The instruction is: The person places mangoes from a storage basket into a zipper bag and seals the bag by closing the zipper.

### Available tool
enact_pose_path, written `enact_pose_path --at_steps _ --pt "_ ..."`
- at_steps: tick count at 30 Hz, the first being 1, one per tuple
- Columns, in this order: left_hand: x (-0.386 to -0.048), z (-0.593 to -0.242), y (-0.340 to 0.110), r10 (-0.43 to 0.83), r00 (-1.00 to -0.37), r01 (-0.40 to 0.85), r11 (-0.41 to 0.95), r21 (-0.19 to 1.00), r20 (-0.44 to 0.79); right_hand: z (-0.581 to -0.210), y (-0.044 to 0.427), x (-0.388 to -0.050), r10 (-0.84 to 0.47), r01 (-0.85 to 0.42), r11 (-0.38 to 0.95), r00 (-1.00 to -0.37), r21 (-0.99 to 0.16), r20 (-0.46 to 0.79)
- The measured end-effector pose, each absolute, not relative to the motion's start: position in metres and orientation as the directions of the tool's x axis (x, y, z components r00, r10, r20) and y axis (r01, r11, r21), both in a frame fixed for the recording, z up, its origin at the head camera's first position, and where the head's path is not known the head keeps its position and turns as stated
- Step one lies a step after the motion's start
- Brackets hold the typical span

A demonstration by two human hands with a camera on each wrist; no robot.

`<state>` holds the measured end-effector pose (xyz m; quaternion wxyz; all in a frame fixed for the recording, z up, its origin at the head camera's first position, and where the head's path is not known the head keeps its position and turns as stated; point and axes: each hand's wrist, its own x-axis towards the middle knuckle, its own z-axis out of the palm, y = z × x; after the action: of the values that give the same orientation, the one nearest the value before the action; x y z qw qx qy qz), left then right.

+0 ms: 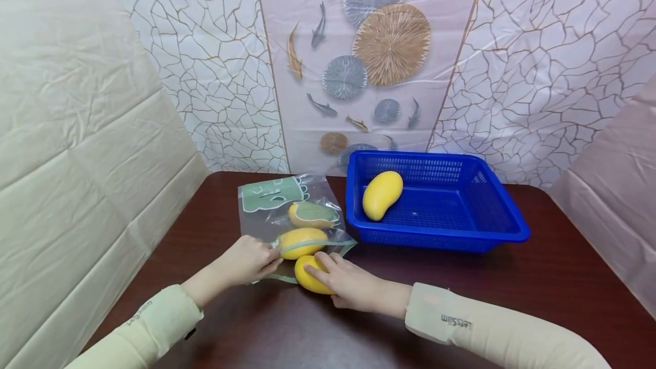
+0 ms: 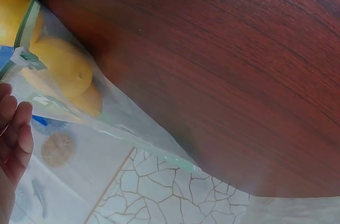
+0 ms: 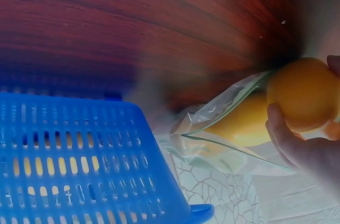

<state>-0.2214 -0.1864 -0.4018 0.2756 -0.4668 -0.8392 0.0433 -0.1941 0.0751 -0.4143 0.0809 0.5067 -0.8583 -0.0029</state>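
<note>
A clear zip bag (image 1: 258,221) with a green cartoon print lies flat on the table, its mouth toward me. Two yellow mangoes, a nearer one (image 1: 302,250) and a farther one (image 1: 307,223), are inside it. My left hand (image 1: 253,259) pinches the bag's edge at the left of the opening. With fingers over its top and side, my right hand (image 1: 356,286) holds another mango (image 1: 306,279) at the bag's mouth. In the right wrist view this held mango (image 3: 300,94) sits right at the green zip strip, and the thumb lies along its side.
A blue plastic basket (image 1: 435,236) stands right of the bag, with one mango (image 1: 381,195) at its left end. The dark wooden table (image 1: 246,335) extends to the patterned cloth backdrop (image 1: 230,73). Pale cloth walls flank both sides.
</note>
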Motion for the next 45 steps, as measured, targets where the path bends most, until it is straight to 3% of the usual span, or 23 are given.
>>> enact_pose_path --at_steps 3,6,10,14,20,25,30,40,45 --pt "-0.222 -0.403 -0.187 0.808 -0.413 0.756 0.561 -0.336 0.421 -0.414 0.070 -0.195 -0.874 -0.868 0.480 -0.462 0.123 0.150" --pt "-0.221 -0.403 -0.188 0.807 -0.420 0.753 0.566 -0.337 0.416 -0.419 0.065 -0.197 -0.888 -0.846 0.456 -0.412 0.274 0.205" --pt "-0.220 -0.404 -0.188 0.804 -0.422 0.755 0.567 -0.328 0.418 -0.427 0.061 -0.203 -0.913 -0.754 0.392 -0.250 0.528 0.321" --pt "-0.220 -0.403 -0.189 0.804 -0.425 0.756 0.568 -0.325 0.415 -0.431 0.056 -0.209 -0.924 -0.647 0.330 -0.071 0.687 0.376" --pt "-0.221 -0.404 -0.189 0.805 -0.431 0.758 0.568 -0.320 0.408 -0.434 0.050 -0.215 -0.937 -0.574 0.265 0.037 0.775 0.347" --pt "-0.221 -0.404 -0.189 0.805 -0.433 0.763 0.567 -0.311 0.405 -0.438 0.049 -0.216 -0.951 -0.567 0.209 0.070 0.796 0.300" --pt "-0.221 -0.405 -0.191 0.799 -0.441 0.756 0.576 -0.310 0.409 -0.440 0.043 -0.218 -0.964 -0.554 0.204 0.032 0.807 0.265" --pt "-0.220 -0.403 -0.190 0.808 -0.397 0.767 0.553 -0.327 0.435 -0.442 0.034 -0.226 -0.963 -0.487 0.243 -0.015 0.839 0.269" --pt "-0.220 -0.404 -0.190 0.812 -0.379 0.774 0.541 -0.328 0.444 -0.444 0.035 -0.230 -0.965 -0.502 0.221 0.012 0.836 0.262"
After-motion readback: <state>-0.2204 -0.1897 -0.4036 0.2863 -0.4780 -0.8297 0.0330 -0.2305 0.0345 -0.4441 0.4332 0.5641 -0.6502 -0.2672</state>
